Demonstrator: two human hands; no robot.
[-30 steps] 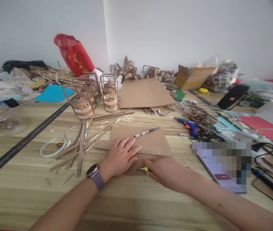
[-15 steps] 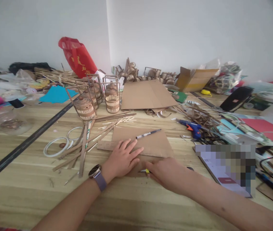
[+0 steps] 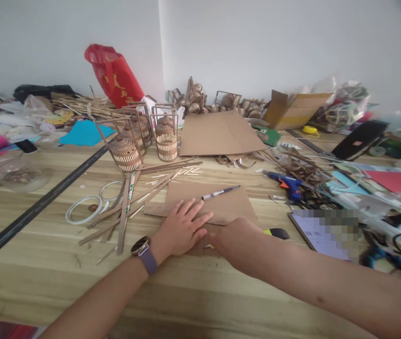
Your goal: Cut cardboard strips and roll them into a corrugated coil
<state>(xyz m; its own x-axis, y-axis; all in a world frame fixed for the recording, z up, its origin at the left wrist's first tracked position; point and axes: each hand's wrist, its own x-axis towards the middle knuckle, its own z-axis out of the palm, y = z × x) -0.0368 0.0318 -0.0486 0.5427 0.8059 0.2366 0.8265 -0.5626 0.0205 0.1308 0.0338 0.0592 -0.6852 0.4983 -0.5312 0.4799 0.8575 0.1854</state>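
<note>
Wooden tabletop (image 3: pixel 193 292), pale and littered from edge to edge. Towards the back edge, about midway along, a large cardboard panel (image 3: pixel 217 134) lying flat. Beside it, nearer the back right corner, an open cardboard box (image 3: pixel 295 110). Red bag (image 3: pixel 115 75) upright against the wall at the back edge, left of the middle. Long black bar (image 3: pixel 37 207) slanting from the left edge in towards the middle.

Nearer the front edge, about the middle, a smaller cardboard sheet (image 3: pixel 228 207) flat on the wood — both hands on it. Left hand (image 3: pixel 182 228) palm down on the sheet's near left part, fingers (image 3: pixel 200 219) spread wide and straight, holding nothing, only pressing. Purple-strapped watch (image 3: pixel 143 252) on that wrist. Right hand (image 3: pixel 235 238) just beside the left, knuckles up, fingers curled shut round a yellow-and-black cutter (image 3: pixel 274 232). Handle end sticking out behind the hand towards the right edge, a yellow tip just showing at the sheet's near edge — the grip itself hidden under the hand.

Two woven lanterns (image 3: pixel 126 153) (image 3: pixel 167 141) in thin frames, upright between the sheet and the back edge, left of the large panel. Loose brown strips (image 3: pixel 122 221) fanned out left of the sheet, white rings (image 3: pixel 82 210) just beyond them. Blue glue gun (image 3: pixel 288 182) on its side, right of the sheet. Pen (image 3: pixel 220 192) lying aslant on the sheet's far part, near the left fingertips but apart from them.
</note>
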